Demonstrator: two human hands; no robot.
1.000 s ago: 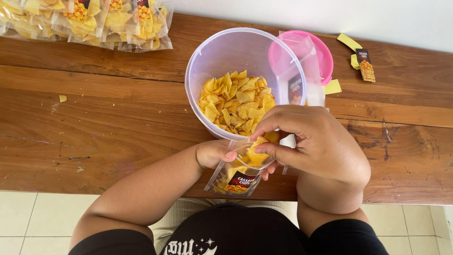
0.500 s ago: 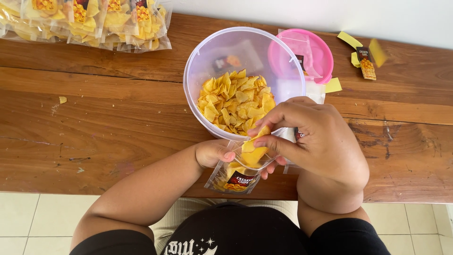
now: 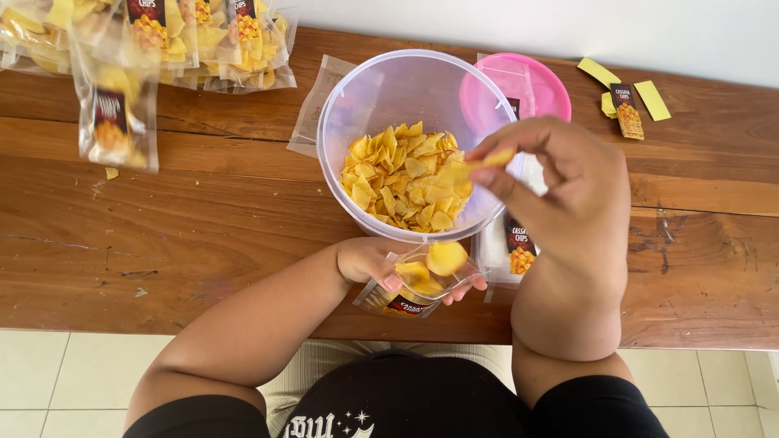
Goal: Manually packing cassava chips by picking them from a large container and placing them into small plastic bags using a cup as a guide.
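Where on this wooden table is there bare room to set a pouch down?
Bare wood lies left of the tub, below the filled packets, and on the table right of the right hand. Crowded: around the pink lid and left hand.

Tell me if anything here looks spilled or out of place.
A small chip crumb lies loose on the wooden table, left of the tub. Yellow paper strips lie scattered at the far right. Nothing else stands out.
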